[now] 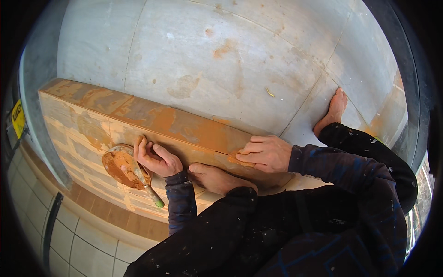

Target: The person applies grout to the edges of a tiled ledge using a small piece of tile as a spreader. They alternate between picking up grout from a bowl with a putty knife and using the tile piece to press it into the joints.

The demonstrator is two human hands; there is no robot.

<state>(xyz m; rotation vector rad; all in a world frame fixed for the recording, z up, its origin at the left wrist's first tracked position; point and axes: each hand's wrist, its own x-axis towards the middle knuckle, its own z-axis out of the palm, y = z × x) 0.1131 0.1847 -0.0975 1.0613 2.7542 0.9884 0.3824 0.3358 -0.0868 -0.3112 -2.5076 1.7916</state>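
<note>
Grey floor tiles [221, 51] fill the upper frame above an orange-stained tiled ledge [184, 122]. Left hand [157, 159] closes its grip on a trowel [124, 168], centre left. Right hand [267, 152] presses an orange pad [237, 159] on the ledge, mid-frame.

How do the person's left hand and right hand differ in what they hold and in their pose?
The left hand is curled in a grip around a trowel loaded with orange-brown paste, while the right hand lies knuckles up and presses a small orange pad onto the step's top edge. The left hand sits over the step's tiled front face; the right hand rests at the top corner. Both are bare and come out of dark blue sleeves.
</note>
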